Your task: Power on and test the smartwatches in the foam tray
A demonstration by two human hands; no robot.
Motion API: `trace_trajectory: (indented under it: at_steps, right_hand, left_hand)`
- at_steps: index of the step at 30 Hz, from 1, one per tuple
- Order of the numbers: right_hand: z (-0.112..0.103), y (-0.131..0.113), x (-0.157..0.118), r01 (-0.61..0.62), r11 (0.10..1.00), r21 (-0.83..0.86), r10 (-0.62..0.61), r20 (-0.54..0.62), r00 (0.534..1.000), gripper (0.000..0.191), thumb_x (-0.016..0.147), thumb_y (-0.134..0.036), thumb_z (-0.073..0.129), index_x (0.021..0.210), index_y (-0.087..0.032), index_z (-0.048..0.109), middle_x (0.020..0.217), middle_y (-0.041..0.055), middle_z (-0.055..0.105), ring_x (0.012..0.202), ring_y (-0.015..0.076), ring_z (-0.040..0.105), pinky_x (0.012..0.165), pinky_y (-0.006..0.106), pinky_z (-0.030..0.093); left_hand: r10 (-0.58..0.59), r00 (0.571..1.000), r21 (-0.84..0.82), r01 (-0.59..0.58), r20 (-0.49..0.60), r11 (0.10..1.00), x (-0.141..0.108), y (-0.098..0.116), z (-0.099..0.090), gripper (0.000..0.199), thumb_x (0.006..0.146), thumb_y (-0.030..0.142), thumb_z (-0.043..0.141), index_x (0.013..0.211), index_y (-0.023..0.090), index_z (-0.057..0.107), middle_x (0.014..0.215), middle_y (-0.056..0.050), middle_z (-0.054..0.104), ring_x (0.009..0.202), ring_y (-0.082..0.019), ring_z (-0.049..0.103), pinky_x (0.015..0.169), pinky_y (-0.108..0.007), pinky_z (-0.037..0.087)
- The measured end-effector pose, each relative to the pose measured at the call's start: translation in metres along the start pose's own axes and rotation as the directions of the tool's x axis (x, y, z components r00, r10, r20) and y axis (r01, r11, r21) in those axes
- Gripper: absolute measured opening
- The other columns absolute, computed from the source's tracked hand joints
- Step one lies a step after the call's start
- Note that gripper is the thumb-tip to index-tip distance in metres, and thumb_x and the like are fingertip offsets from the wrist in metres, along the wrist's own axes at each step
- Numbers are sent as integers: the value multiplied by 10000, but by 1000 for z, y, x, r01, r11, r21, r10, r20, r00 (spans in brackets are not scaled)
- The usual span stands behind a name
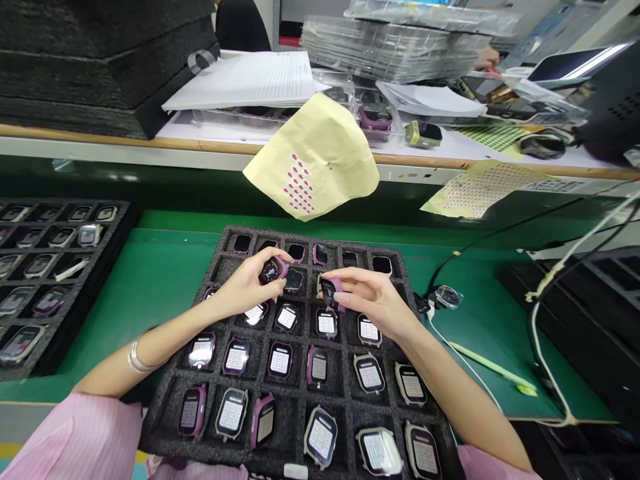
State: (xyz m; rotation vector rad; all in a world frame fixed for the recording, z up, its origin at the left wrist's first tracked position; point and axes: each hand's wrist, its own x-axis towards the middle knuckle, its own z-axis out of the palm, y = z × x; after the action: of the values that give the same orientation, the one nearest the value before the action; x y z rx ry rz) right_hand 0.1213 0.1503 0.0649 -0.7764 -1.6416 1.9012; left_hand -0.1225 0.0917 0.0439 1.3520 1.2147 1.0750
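My left hand (257, 275) grips a purple smartwatch (273, 269) between thumb and fingers, its dark screen facing up with a watch face on it. In my right hand (367, 293) is another purple smartwatch (331, 293), also showing a watch face. Both are held just above a black foam tray (295, 437) divided into square pockets. Strapless watches lie in the pockets, some purple, some pale. Many in the nearer rows have lit white screens, such as a pale smartwatch (321, 435). Those in the far row, like a purple smartwatch (241, 244), have dark screens.
A second foam tray (95, 267) of watches lies at left. Yellow sticker sheets (320, 160) hang from the shelf edge (210, 150), which holds papers (250, 80) and clear plastic trays (395, 50). At right are cables (543, 333) and a green pen-like stick (493, 367).
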Motion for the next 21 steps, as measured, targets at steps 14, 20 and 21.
trace_trajectory:
  at_steps: [14, 20, 21]
  right_hand:
    - [1, 12, 9, -224, 899, 377, 216, 64, 974, 431, 852, -230, 678, 1271, -201, 582, 1206, 136, 668, 1166, 298, 602, 953, 554, 498]
    - [7, 9, 5, -162, 930, 329, 157, 44, 987, 400, 853, -237, 661, 1248, -206, 607, 1172, 123, 686, 1135, 299, 622, 903, 529, 541]
    - [8, 9, 5, -149, 936, 320, 144, 39, 989, 397, 853, -234, 660, 1246, -207, 609, 1172, 118, 687, 1127, 295, 627, 898, 522, 549]
  left_hand:
    - [-359, 906, -644, 415, 225, 643, -3, 13, 9, 437, 786, 114, 561, 1220, 130, 515, 1059, -138, 683, 1026, -268, 657, 904, -497, 523]
    - [-215, 965, -551, 263, 152, 792, -10, 7, 14, 471, 764, 93, 530, 1224, 188, 561, 1198, -98, 613, 998, -234, 638, 814, -422, 584]
    - [-187, 971, -532, 238, 149, 813, -11, 6, 15, 479, 769, 92, 526, 1234, 202, 555, 1211, -88, 600, 1003, -224, 629, 808, -404, 591]
